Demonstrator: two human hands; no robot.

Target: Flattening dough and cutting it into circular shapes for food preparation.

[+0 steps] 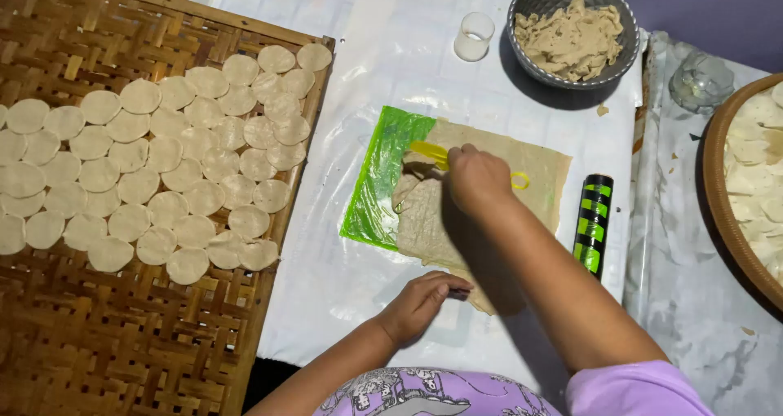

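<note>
Far left: woven bamboo tray [98,326], its upper half covered with rows of pale round dough discs [155,175], slightly overlapping; lower half of the weave bare. Many discs already cut and laid out, then, with room for more.

Centre: white plastic-covered work surface [359,285]. On it a green plastic sheet [377,179], and over that a thin rolled sheet of beige dough [534,171], ragged and partly cut away on its left side. Plenty of uncut dough remaining toward the right and lower edges, so cutting judged well along but unfinished.

Left hand [420,302] near the bottom, fingers curled narrow, tips pressing the lower edge of the dough sheet. Right hand [477,175] above it, closed around a yellow ring-shaped cutter [432,153], pushed down near the torn left edge. Right forearm crossing the dough diagonally, hiding part of it.

Further right: black and green cylinder [594,223] lying just beside the dough, likely a roller. Above, a small white cup [474,37] and a grey bowl [538,65] heaped with dough scraps [571,41]. Crumpled clear plastic [701,81] beyond. Far right edge: part of a round tray [722,212] holding more pale discs [754,171].

Nothing blocking the path between dough and bamboo tray.
</note>
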